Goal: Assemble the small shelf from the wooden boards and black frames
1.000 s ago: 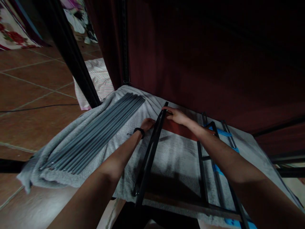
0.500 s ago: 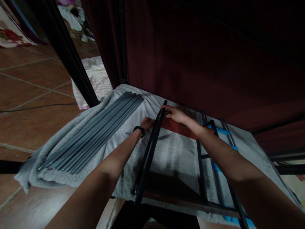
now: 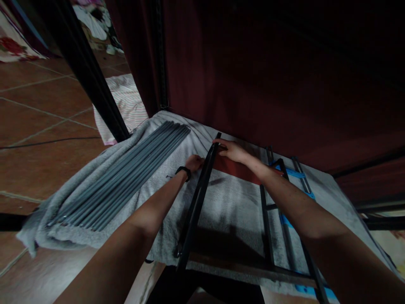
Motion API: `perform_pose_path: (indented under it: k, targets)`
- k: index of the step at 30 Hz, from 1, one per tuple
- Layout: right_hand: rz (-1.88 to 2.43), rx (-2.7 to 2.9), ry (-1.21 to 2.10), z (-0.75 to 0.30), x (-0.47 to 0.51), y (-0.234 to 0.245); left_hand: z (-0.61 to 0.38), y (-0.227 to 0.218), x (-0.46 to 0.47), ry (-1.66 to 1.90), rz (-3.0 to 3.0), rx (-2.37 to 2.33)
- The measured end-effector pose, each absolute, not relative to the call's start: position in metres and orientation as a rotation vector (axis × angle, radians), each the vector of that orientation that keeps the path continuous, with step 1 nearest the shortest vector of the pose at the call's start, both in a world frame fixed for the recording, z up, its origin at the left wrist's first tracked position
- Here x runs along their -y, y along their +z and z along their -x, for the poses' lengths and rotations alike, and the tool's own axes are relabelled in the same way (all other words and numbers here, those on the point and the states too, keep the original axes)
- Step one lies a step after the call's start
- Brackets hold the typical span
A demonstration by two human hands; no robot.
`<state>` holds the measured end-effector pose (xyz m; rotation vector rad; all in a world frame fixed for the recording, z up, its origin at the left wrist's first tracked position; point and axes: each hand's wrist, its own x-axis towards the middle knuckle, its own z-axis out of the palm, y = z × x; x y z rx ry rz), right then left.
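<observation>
A black metal frame stands on edge on a grey blanket, with a reddish-brown board across its far end and a dark brown board across its near end. My right hand is closed around the far end of the frame's left bar, fingertips over its top. My left hand, with a black band on the wrist, is curled against the outer left side of the same bar. Its fingertips are partly hidden, and whatever they pinch is too small to make out.
Several grey metal tubes lie side by side on the blanket at left. A small thin dark piece rests near my left wrist. Blue-and-black parts lie at right. A dark post and a maroon curtain border the blanket.
The view has shifted very slightly. Both hands keep their places at the far end of the frame's left bar, and nothing else has visibly moved.
</observation>
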<state>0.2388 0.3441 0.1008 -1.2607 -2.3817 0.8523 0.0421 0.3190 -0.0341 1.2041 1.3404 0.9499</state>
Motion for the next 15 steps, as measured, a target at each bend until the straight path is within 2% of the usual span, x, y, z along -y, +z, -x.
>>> perform_pose_path:
  k: [15]
  targets:
    - [1.282, 2.382, 0.856, -0.238, -0.3448, 0.1018, -0.0434, -0.0296, -0.3206, 0.901, -1.355, -1.383]
